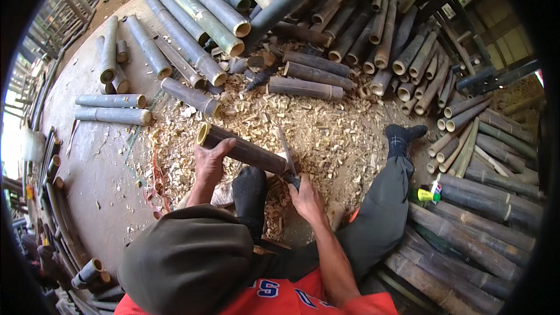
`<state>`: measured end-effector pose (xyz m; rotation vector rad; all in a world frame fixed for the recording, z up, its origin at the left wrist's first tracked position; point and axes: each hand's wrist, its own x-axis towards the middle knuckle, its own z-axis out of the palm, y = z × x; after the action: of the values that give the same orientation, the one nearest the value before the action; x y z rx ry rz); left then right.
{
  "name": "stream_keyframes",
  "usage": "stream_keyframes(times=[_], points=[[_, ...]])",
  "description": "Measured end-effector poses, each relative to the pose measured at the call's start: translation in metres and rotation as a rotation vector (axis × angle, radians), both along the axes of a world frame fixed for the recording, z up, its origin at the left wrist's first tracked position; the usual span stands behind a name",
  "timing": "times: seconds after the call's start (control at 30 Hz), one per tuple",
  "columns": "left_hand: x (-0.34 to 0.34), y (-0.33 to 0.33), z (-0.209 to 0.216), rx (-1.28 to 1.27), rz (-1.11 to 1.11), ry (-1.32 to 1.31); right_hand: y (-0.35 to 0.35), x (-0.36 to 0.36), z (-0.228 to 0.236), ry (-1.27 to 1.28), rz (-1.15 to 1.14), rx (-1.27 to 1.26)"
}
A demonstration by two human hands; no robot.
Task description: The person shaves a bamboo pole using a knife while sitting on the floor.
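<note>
A dark bamboo section [248, 153] lies slanted in front of me, its pale hollow end up at the left. My left hand [211, 162] is wrapped round it near that end, with the thumb on top. At the section's right end, my right hand [307, 196] grips the dark handle of a long-bladed knife [286, 147]. Its blade points away from me and crosses close to the cut end; whether it touches the bamboo I cannot tell. My black-socked left foot [249, 191] is just below the section.
Pale wood chips [326, 134] cover the floor around me. Cut bamboo pieces [306, 88] and long poles [198, 14] lie beyond. More bamboo [466, 221] is piled at the right, with a green-and-yellow bottle [427, 195] on it. Orange cord [156, 178] lies at the left.
</note>
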<state>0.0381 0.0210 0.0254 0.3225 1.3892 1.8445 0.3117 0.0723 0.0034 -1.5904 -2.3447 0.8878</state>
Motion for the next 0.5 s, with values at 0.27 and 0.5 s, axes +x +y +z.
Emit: stream_keyframes(times=[0.27, 0.5], points=[[-0.026, -0.013, -0.002, -0.055, -0.255, 0.027, -0.013, -0.012, 0.015, -0.133, 0.004, -0.017], [-0.008, -0.015, -0.006, 0.038, 0.096, -0.056, -0.016, -0.018, 0.078, 0.218, -0.033, -0.066]])
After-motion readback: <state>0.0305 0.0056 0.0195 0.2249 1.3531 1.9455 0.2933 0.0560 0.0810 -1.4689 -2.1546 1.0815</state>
